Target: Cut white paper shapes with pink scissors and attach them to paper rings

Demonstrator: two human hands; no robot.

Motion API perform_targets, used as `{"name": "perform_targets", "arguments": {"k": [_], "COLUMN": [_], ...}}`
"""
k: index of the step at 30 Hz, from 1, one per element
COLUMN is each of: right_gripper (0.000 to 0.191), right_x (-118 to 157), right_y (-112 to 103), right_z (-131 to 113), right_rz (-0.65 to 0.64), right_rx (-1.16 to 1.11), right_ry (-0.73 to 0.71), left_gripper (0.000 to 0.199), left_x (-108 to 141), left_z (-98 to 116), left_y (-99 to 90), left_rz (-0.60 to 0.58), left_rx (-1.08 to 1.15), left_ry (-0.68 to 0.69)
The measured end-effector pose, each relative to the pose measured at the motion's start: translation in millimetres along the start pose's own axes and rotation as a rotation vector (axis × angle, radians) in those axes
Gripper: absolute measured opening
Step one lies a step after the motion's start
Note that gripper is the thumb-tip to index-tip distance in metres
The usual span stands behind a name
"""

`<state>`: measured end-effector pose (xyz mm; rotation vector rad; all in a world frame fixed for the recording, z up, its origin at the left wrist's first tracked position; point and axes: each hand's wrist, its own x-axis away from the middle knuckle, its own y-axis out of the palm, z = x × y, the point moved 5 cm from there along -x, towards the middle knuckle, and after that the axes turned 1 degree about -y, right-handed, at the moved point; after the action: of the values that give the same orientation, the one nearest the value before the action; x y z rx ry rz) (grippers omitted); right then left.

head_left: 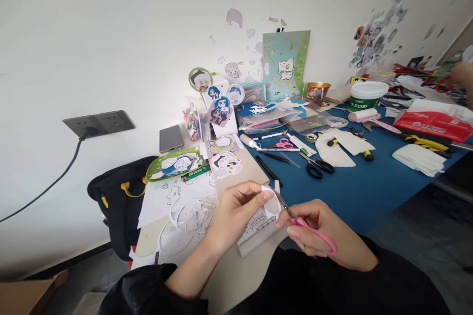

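Pinched between the thumb and fingers of my left hand [238, 211] is a small piece of paper [272, 205], white at the edge with a grey area. My right hand [314, 229] grips a pair of pink-handled scissors [318, 238], whose metal blades meet the paper's upper right edge. How far the blades are apart is too small to tell. Beneath my hands lies a clear ruler [254, 236] on a pale board. A heap of white paper strips [192, 214] lies left of my left hand.
A green tray [151, 170] holds paper cutouts, with a phone [171, 138] behind it. Black scissors [316, 165], pink scissors [284, 143] and a glue bottle [247, 141] lie on the blue table. Farther right stand a white tub [368, 96] and a red tissue pack [432, 122]. Another person's hand [463, 76] shows at the right edge.
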<state>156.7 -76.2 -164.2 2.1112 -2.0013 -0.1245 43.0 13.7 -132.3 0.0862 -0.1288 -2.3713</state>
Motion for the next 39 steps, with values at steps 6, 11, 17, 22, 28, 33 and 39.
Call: {"name": "perform_targets", "arguments": {"k": [6,11,17,22,28,33,39], "right_gripper": [0.022,0.023,0.021,0.024,0.031,0.026,0.021], "right_x": [5,1,-15,-27,-34,-28,-42], "right_y": [3,-2,-11,-12,-48,-94,-107], "right_z": [-7,-10,-17,-21,-35,-45,-32], "right_rz": [0.008,0.012,0.002,0.004,0.339,0.828,0.684], "right_rx": [0.033,0.078,0.066,0.101,0.333,1.154,1.299], "right_ry": [0.048,0.059,-0.007,-0.044,-0.174,-0.129,-0.034], "left_gripper": [0.017,0.019,0.017,0.017,0.015,0.015,0.015], "left_x": [1,-1,-6,-4,-5,-4,-4], "left_z": [4,3,-13,-21,-15,-13,-14], "left_y": [0.6,-1.6,-6.4,1.8,-2.7,-3.4,-7.2], "left_rz": [-0.012,0.012,0.019,-0.093,-0.069,-0.052,-0.021], "left_rx": [0.018,-0.009,0.2,0.364,0.356,0.334,0.176], "left_ry": [0.014,0.0,-0.181,-0.303,-0.21,-0.198,-0.16]}}
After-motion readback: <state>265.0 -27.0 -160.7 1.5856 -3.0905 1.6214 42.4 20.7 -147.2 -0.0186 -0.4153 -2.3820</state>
